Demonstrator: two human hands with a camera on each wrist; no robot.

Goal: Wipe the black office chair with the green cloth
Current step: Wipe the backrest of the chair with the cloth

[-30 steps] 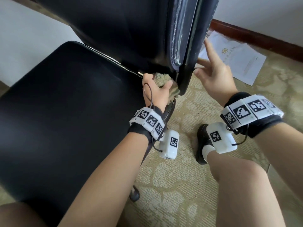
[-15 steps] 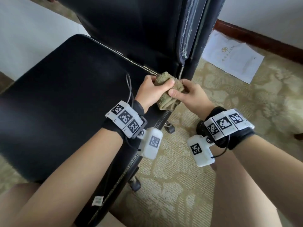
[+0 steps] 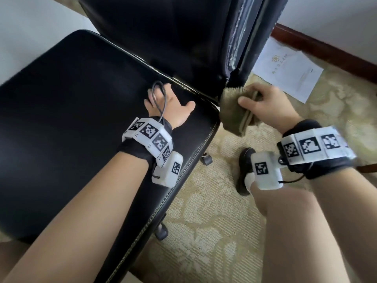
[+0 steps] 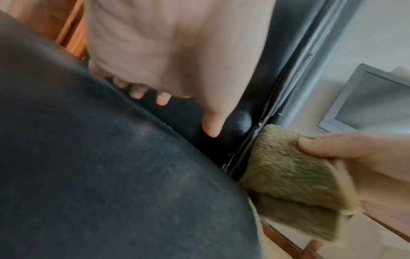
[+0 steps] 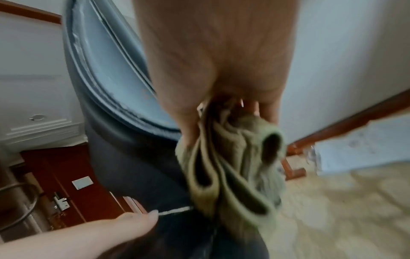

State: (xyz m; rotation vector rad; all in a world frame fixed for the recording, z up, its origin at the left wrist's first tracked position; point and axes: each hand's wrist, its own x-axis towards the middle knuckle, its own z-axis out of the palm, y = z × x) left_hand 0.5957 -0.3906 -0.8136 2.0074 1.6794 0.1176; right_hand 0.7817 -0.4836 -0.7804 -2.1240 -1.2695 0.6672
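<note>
The black office chair [image 3: 85, 123] fills the left of the head view, its seat below and its backrest [image 3: 167, 33] rising behind. My left hand [image 3: 169, 107] lies flat and open on the seat's back right corner, fingers spread towards the backrest. My right hand [image 3: 263, 105] grips the folded green cloth [image 3: 234, 111] just off the seat's right edge, at the foot of the backrest side. The left wrist view shows the cloth [image 4: 295, 178] touching the chair's edge, with a thumb on top. In the right wrist view the cloth [image 5: 235, 168] hangs in folds from my fingers.
Patterned beige carpet [image 3: 214, 231] lies under the chair. A white paper sheet [image 3: 287, 72] lies on the floor by the dark wood skirting [image 3: 330, 50]. A black shoe [image 3: 244, 168] stands right of the seat, near the chair's castors [image 3: 206, 160].
The cloth has passed from my left hand to my right. The left hand let go and moved onto the seat, flat. The right hand came off the backrest edge and took the cloth.
</note>
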